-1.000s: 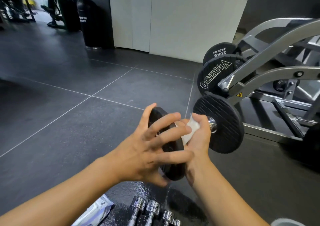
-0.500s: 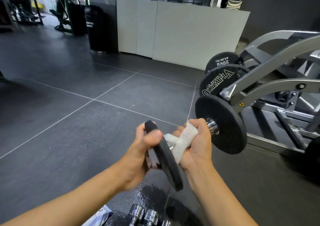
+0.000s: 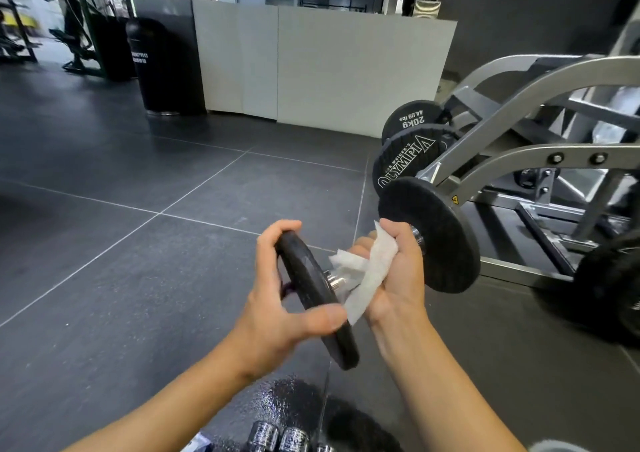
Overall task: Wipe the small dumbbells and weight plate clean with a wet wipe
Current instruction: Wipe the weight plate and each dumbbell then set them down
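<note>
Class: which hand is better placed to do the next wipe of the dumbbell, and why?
Right. The right hand already holds the wet wipe against the bar, while the left hand is occupied gripping the dumbbell.

Open floor (image 3: pixel 138 243) from nine round to twelve o'clock — plenty of room there. At two o'clock the machine's plates (image 3: pixel 429 233) crowd just beside the right hand (image 3: pixel 394 275); chrome dumbbell ends (image 3: pixel 277 436) sit low at six o'clock.

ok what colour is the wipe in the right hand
White wipe, clear in the head view, held in the right hand.
</note>
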Demonstrator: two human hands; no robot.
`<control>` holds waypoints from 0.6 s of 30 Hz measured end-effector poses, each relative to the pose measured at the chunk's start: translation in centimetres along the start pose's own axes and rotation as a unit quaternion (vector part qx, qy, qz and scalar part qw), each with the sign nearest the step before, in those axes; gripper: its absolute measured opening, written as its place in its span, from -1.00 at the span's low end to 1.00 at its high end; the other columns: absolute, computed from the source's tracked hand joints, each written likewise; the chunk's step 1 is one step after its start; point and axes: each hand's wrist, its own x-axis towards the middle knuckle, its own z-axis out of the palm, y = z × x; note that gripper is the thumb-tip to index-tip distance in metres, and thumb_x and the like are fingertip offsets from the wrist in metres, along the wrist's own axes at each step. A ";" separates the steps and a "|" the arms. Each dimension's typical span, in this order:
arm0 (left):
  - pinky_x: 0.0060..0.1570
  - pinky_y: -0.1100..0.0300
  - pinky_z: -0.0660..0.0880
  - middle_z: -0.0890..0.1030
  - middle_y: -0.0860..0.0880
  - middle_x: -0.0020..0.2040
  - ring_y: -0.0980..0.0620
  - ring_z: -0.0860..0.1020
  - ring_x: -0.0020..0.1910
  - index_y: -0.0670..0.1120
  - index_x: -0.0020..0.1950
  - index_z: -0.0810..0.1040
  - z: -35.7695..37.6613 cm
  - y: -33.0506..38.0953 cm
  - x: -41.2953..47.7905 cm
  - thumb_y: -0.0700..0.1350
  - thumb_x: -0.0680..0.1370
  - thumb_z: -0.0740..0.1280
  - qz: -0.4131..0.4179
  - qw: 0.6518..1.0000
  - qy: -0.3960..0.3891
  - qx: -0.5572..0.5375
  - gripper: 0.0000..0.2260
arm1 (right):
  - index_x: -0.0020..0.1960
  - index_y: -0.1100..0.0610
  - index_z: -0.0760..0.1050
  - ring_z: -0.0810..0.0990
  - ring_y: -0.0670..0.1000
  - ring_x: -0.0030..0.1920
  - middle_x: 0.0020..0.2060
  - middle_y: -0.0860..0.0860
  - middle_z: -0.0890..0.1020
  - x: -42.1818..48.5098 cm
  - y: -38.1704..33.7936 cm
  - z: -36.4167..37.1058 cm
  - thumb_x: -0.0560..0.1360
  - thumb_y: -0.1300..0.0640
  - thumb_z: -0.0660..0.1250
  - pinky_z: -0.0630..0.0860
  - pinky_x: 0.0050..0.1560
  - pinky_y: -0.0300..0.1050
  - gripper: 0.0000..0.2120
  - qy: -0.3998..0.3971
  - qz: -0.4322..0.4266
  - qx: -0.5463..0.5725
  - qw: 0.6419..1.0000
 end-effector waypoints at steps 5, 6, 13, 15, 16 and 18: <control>-0.13 -0.31 0.58 0.50 -0.25 0.21 -0.24 0.56 0.08 -0.07 0.17 0.50 -0.2 -0.6 0.3 0.38 0.32 0.47 -0.392 0.809 -0.060 -0.434 -0.35 | -0.40 0.01 0.26 0.24 -0.13 -0.55 -0.55 -0.10 0.24 -0.1 -1.0 -0.3 0.52 0.08 0.36 0.24 -0.49 -0.31 -0.61 -0.065 -0.019 -0.018 0.998; -0.08 -0.33 0.57 0.47 -0.27 0.23 -0.25 0.53 0.08 -0.05 0.22 0.49 0.0 -0.7 0.2 0.42 0.30 0.47 -0.397 0.797 -0.062 -0.452 -0.29 | -0.41 0.01 0.27 0.24 -0.13 -0.55 -0.55 -0.10 0.24 -0.2 -1.0 -0.3 0.53 0.07 0.35 0.24 -0.49 -0.31 -0.60 -0.070 -0.019 -0.025 0.997; 0.25 0.14 0.53 0.39 -0.01 0.38 -0.03 0.52 0.34 0.19 0.42 0.30 0.4 -0.7 -0.2 0.22 0.14 0.64 0.046 0.995 -0.036 0.085 -0.08 | -0.34 -0.02 0.19 0.19 -0.11 -0.55 -0.53 -0.09 0.20 -0.1 -1.0 0.4 0.50 0.09 0.36 0.24 -0.55 -0.28 -0.61 0.023 -0.041 0.015 0.999; 0.42 -0.14 0.40 0.31 -0.09 0.45 -0.21 0.35 0.51 0.10 0.41 0.34 -0.1 -1.7 0.1 0.25 0.24 0.62 0.292 0.895 -0.068 0.331 -0.16 | -0.34 -0.01 0.18 0.19 -0.10 -0.55 -0.53 -0.08 0.20 0.0 -0.8 0.1 0.51 0.07 0.35 0.25 -0.56 -0.27 -0.61 0.042 -0.037 0.017 0.998; 0.40 -0.33 0.35 0.32 -0.11 0.45 -0.26 0.31 0.53 0.09 0.38 0.39 -0.1 -2.0 0.3 0.26 0.30 0.60 0.378 0.831 -0.080 0.400 -0.25 | -0.34 -0.01 0.19 0.21 -0.09 -0.54 -0.52 -0.08 0.21 0.0 -0.8 -0.1 0.51 0.06 0.35 0.27 -0.55 -0.27 -0.62 0.047 -0.032 0.015 0.998; 0.32 -0.54 0.28 0.35 -0.08 0.42 -0.23 0.31 0.52 0.11 0.36 0.42 0.1 -2.7 0.6 0.26 0.40 0.53 0.459 0.745 -0.082 0.477 -0.39 | -0.34 0.00 0.23 0.26 -0.09 -0.52 -0.50 -0.08 0.25 0.1 -0.7 -0.4 0.50 0.04 0.37 0.31 -0.53 -0.26 -0.64 0.044 -0.025 0.009 0.999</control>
